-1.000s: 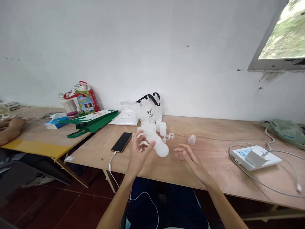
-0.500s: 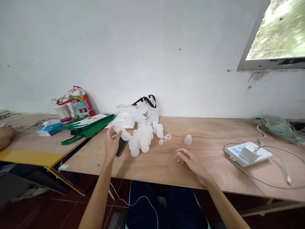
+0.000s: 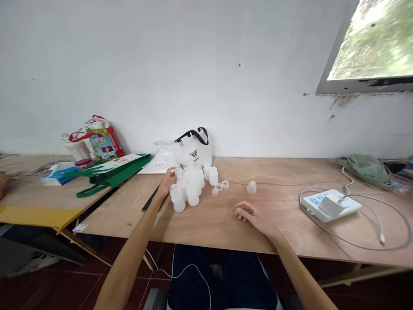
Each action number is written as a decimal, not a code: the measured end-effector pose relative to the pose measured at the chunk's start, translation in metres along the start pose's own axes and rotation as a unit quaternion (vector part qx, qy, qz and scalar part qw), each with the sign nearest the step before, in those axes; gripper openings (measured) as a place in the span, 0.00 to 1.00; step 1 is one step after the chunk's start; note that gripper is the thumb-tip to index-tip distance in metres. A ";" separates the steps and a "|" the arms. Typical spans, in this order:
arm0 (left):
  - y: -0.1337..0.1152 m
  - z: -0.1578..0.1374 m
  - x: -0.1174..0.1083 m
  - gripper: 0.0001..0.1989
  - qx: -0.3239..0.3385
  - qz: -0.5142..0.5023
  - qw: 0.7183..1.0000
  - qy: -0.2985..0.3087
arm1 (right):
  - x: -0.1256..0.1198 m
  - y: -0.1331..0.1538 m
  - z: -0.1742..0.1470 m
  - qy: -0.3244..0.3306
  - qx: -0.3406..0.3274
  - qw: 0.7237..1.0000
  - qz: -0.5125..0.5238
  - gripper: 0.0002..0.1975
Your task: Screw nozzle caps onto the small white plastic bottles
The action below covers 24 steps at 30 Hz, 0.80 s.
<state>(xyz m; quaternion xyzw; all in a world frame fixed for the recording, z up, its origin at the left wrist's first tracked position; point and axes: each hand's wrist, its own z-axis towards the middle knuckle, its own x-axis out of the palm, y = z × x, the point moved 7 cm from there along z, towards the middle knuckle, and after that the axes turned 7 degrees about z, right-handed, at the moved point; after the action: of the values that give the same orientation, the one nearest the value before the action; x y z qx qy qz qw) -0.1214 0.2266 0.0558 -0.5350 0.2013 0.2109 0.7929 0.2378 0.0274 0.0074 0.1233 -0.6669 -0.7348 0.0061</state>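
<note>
A close group of translucent white plastic bottles (image 3: 192,196) stands on the wooden table in front of me. At the group's back left, my left hand (image 3: 167,181) has its fingers around one small bottle (image 3: 178,171), which is upright and partly hidden among the others. To the right of the group lie several clear rings, among them one ring (image 3: 225,184), and a small clear ridged piece (image 3: 215,192). A clear dome-shaped cap (image 3: 251,187) stands farther right. Below it, my right hand (image 3: 249,212) rests at the table with loosely bent fingers, holding nothing.
A dark phone (image 3: 150,199) lies under my left wrist. Behind the bottles are a white bag (image 3: 194,154) with black handles and a white plastic packet (image 3: 160,161). Left is a green bag (image 3: 116,172); right, a power strip (image 3: 331,206) with a looping cable.
My left hand has carried the tilted bottle right and down into the group's back left, where it now stands upright. My right hand has stayed nearly still. The view has shifted slightly.
</note>
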 end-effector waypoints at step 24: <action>0.030 -0.101 -0.070 0.37 -0.215 0.487 0.846 -0.012 | -0.001 -0.005 0.002 -0.021 -0.022 0.999 -0.031 0.15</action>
<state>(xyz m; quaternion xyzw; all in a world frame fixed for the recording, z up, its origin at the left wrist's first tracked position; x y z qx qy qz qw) -0.2055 0.1345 0.0361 -0.5228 0.3760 0.6148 0.4553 0.2388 0.0300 0.0024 0.1283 -0.6466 -0.7514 -0.0278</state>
